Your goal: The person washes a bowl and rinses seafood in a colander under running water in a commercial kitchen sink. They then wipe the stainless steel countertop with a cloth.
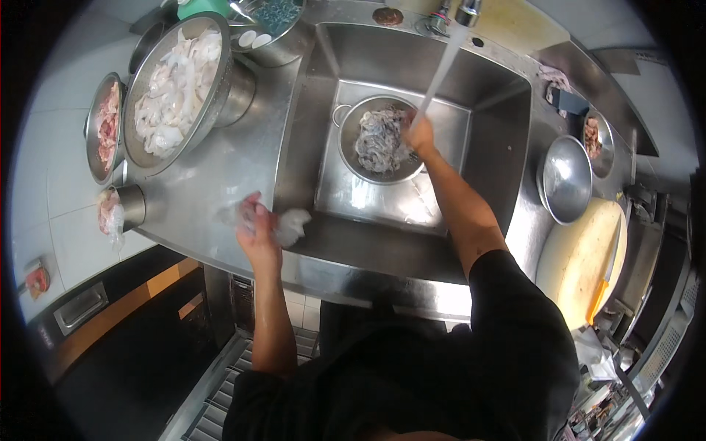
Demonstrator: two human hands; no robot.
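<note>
Over the left front edge of the steel sink (380, 215), my left hand (258, 223) is closed around a clear plastic bag (292, 226), which looks crumpled and blurred. My right hand (418, 132) reaches into a metal colander (353, 160) standing in the sink. Its fingers are at the right side of a heap of greyish, slippery-looking seafood pieces (379, 140); they are blurred, so whether they grip any piece is unclear. A stream of water (441, 77) falls from the faucet (468, 13) onto or beside that hand.
Left of the sink, a large perforated bowl of whitish seafood (212, 110) rests tilted on a steel pot (237, 93). Behind it is a bowl of raw meat (92, 132). On the right are a metal bowl (567, 179) and a round cutting board (562, 264) bearing an orange-handled knife (598, 300).
</note>
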